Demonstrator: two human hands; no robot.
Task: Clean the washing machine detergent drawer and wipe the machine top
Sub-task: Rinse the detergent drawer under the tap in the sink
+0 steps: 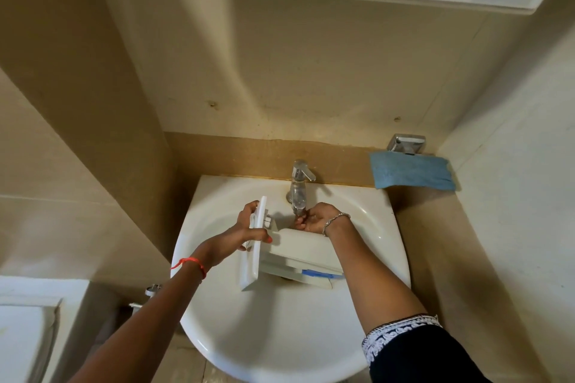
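White drawer (298,250) — left fingers (249,210) gripping its front.

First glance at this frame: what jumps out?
A white detergent drawer sits mid-frame over the sink, with the left hand gripping its front panel. The right hand is behind the drawer, with its fingers at the spout of the tap. A blue cloth lies on the ledge at the right.
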